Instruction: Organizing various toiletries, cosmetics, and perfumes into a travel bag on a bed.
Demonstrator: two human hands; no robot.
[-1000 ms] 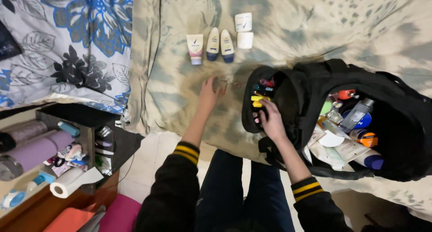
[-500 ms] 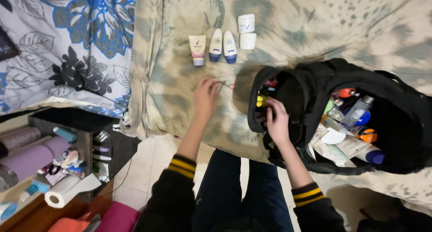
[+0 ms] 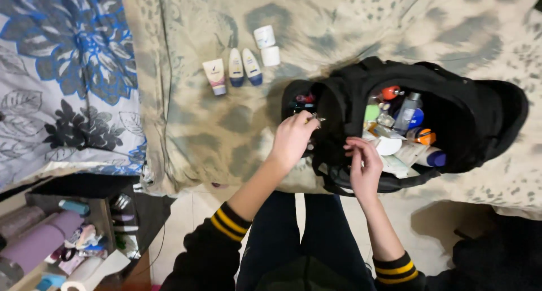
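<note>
At the bag's (image 3: 451,99) side pocket (image 3: 299,101): left hand (image 3: 291,138) pinching small metal tool (image 3: 314,119); right hand (image 3: 364,166) gripping rim. Advice: hold pocket mouth wide, insert tool tip-first among markers (image 3: 302,99).

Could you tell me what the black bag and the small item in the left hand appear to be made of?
The black bag looks like matte woven fabric, soft and sagging at its rim. The small item in the left hand glints, so probably metal; too small to be sure.
</note>
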